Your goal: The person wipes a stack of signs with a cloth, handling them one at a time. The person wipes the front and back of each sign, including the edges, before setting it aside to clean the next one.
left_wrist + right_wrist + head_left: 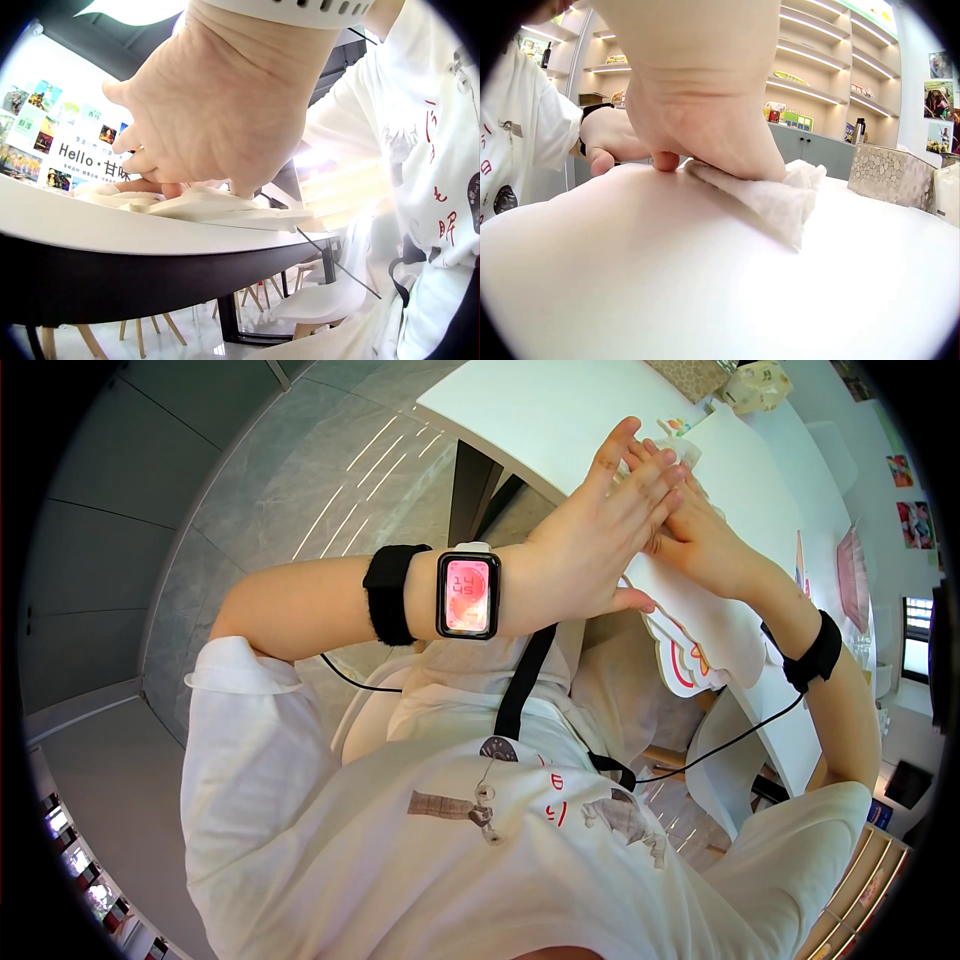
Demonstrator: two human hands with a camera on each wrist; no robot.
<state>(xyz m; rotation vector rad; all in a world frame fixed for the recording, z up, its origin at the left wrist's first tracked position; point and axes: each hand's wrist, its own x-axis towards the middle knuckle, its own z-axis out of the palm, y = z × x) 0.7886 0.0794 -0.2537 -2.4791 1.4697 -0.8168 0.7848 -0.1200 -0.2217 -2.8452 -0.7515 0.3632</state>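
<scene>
My left hand [615,510] reaches over my right hand with its fingers straight and its thumb spread apart. In the head view its fingers overlap the right hand's fingers. My right hand [705,540] holds a crumpled white tissue [780,199] low against the white surface, and its fingers are partly hidden beneath the left hand. In the right wrist view a loose corner of the tissue hangs from under this hand. Flat white cut-out boards [225,210] lie on the table beneath both hands. One cut-out board [685,660] with red and yellow lines juts past the table edge.
The white table [520,410] runs along the right side. A patterned tissue box [889,176] and a pale bag [757,385] stand toward its far end. White chairs [322,300] are tucked beside it. A cable [735,742] hangs between my right wrist and my waist.
</scene>
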